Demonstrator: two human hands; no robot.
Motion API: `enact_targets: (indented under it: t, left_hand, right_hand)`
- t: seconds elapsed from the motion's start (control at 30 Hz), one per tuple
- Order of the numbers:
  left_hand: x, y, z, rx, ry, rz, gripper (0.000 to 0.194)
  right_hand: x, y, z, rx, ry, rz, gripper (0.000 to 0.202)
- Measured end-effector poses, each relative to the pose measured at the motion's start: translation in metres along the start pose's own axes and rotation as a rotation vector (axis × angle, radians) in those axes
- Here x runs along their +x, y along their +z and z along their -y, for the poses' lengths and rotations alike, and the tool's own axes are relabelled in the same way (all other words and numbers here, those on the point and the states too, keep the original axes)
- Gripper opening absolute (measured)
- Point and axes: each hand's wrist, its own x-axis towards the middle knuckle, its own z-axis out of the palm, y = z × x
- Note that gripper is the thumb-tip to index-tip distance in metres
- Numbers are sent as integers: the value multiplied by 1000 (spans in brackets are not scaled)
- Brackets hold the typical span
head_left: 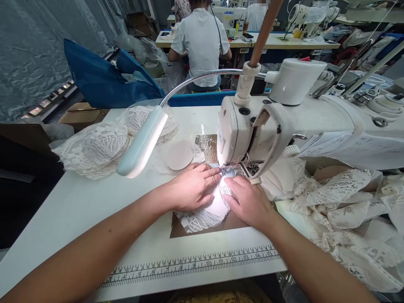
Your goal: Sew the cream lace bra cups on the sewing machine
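Note:
My left hand lies flat with its fingers stretched over a white lace piece with a smooth pale panel. Its fingertips reach close to the presser foot of the white sewing machine. On the other side of the foot, my right hand rests on the lace edge, index finger and thumb apart, the other fingers partly hidden. Between my hands the lace piece runs under the needle area, which is brightly lit. A round pale pad lies beyond my left hand.
A lamp on a bendable neck hangs over the table's left side. Lace pieces are heaped at the left and in a larger pile at the right. A ruler strip runs along the front edge. A person sits beyond the table.

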Motion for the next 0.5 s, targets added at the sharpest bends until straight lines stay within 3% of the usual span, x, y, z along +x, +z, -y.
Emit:
enact_targets:
  t: [0.23, 0.5]
  left_hand:
    - [-5, 3, -16, 38, 43, -140, 30]
    - [-5, 14, -22, -25, -4, -185, 28]
  right_hand:
    - [-5, 1, -6, 88, -46, -60, 31]
    - [-7, 5, -7, 53, -87, -70, 34]
